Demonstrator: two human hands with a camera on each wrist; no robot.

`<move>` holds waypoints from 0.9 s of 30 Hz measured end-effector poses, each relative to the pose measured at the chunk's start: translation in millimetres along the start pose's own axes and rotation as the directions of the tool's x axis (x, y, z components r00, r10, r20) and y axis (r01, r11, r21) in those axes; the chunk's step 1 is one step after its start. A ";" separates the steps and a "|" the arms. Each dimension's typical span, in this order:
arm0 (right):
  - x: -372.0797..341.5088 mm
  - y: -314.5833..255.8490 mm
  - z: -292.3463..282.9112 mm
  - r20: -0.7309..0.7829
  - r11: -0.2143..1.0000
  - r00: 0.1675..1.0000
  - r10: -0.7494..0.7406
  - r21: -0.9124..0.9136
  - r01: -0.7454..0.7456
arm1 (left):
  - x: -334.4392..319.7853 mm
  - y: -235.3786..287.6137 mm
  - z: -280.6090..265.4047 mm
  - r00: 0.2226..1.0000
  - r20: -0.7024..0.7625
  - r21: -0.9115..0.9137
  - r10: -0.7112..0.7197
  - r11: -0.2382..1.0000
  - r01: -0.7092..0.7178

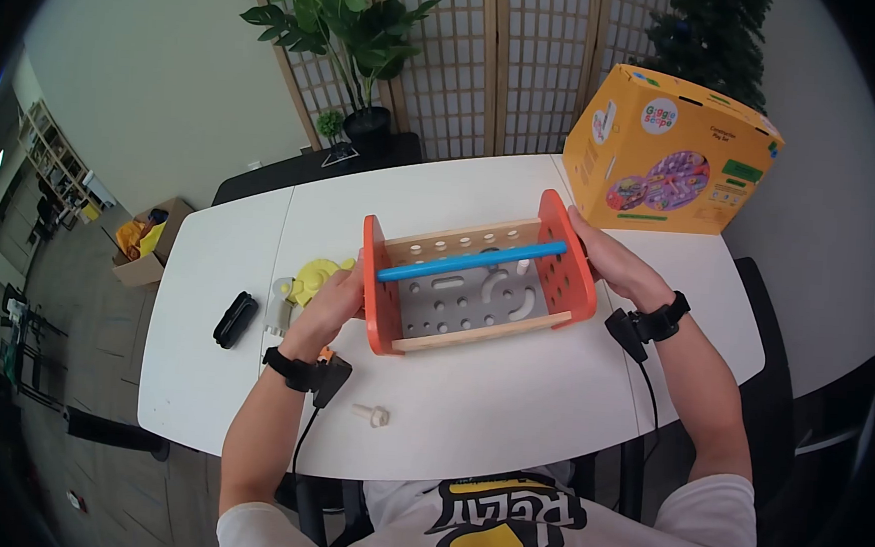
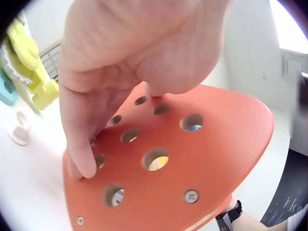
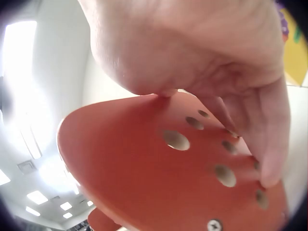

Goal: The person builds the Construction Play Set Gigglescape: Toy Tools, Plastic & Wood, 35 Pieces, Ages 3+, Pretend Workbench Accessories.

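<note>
Both hands hold a toy toolbox [image 1: 476,260] with orange perforated end panels, a blue bar handle and a grey slotted base, tilted so its inside faces the head camera. My left hand [image 1: 335,302] grips the left end panel [image 2: 226,134], fingers spread down its outer face. On the opposite end panel [image 3: 125,144], my right hand [image 1: 619,262] holds with its thumb at the edge and fingertips against the holes. Beside the left hand lies a yellow toy piece [image 1: 312,280], with a grey piece [image 1: 277,309] next to it. A cream toy bolt [image 1: 377,416] lies nearer the body.
A yellow play set box [image 1: 680,153] stands at the back right of the white table [image 1: 509,418]. A black case [image 1: 236,319] lies at the left. Behind the table are a potted plant [image 1: 366,124] and a folding screen [image 1: 540,69]. Cables hang from both wrist cameras.
</note>
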State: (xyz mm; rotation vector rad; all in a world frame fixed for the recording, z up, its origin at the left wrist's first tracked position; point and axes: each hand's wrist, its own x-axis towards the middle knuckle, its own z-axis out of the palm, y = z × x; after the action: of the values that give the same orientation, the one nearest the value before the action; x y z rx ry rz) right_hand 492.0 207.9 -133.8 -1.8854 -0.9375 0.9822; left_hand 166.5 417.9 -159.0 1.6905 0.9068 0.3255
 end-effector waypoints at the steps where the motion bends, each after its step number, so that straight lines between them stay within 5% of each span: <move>1: -1.7 -2.2 1.0 -0.005 1.000 1.000 -0.006 0.015 0.006 | -3.1 6.5 0.5 1.000 0.001 0.004 -0.008 1.000 0.008; 3: -2.9 1.2 3.1 -0.045 0.980 0.994 -0.096 0.168 0.102 | -8.2 18.1 1.1 1.000 0.003 0.011 -0.024 1.000 0.024; 7: -20.1 -11.2 8.9 -0.195 0.850 0.960 -0.201 0.452 0.270 | -5.3 19.3 -2.8 0.976 0.003 -0.155 0.220 0.964 -0.217; 10: -32.1 -18.4 2.9 -0.227 0.755 0.914 -0.335 0.516 0.405 | -5.3 20.8 -7.9 0.947 0.015 -0.227 0.321 0.924 -0.309; 14: -34.5 -13.0 0.1 -0.312 0.675 0.893 -0.325 0.584 0.450 | -10.4 25.0 -2.6 0.939 -0.019 -0.394 0.344 0.860 -0.323; 21: -35.2 25.4 -18.3 -0.003 0.751 0.853 -0.521 0.473 0.461 | -8.7 21.8 0.0 0.897 -0.079 -0.466 0.436 0.779 -0.420; 27: -25.5 58.1 -6.4 0.094 0.793 0.843 -0.530 0.408 0.453 | -12.0 16.2 -3.4 0.914 -0.061 -0.289 0.402 0.869 -0.402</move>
State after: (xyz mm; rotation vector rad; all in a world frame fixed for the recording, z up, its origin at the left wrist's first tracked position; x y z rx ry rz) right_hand 500.9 160.2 -175.2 -1.1454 -1.1943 0.9520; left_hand 162.8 410.7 -140.3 1.5850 0.4643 0.7073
